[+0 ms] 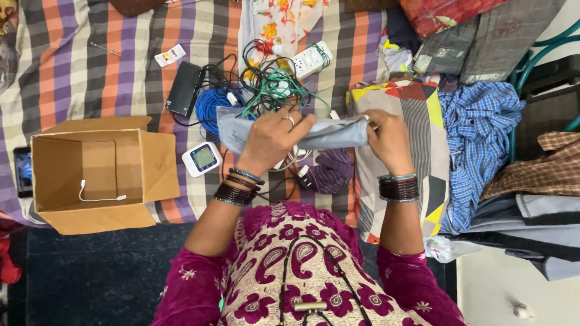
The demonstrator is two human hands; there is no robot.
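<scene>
**Grey cuff held taut above a tangle of cables**

A grey fabric cuff [302,133], rolled into a long band, is held stretched between two hands over a striped bedspread [78,66]. The left hand [270,140] is closed over the band's left part, fingers curled across the top, a ring seen on one finger. The right hand [389,140] is clamped on the band's right end, thumb and fingers pressed together around the cloth. Dark bangles are worn on both wrists.

Directly beneath and behind the cuff, a heap of green and black cables [272,84] is spread, with a coil of blue wire [210,105] just to its left and a white power strip [311,59] at its upper right. A black flat device [184,89] is laid beside the blue coil. A small white monitor with a screen [202,159] is seen near the left wrist; what may be a purple cloth [329,171] lies below the band, though its kind cannot be told clearly.

Farther left, an open cardboard box [151,166] is set on the bedspread, a white cable [99,196] lying inside it. To the right, a patterned cushion [423,127] and a blue checked shirt [477,139] are piled.
</scene>
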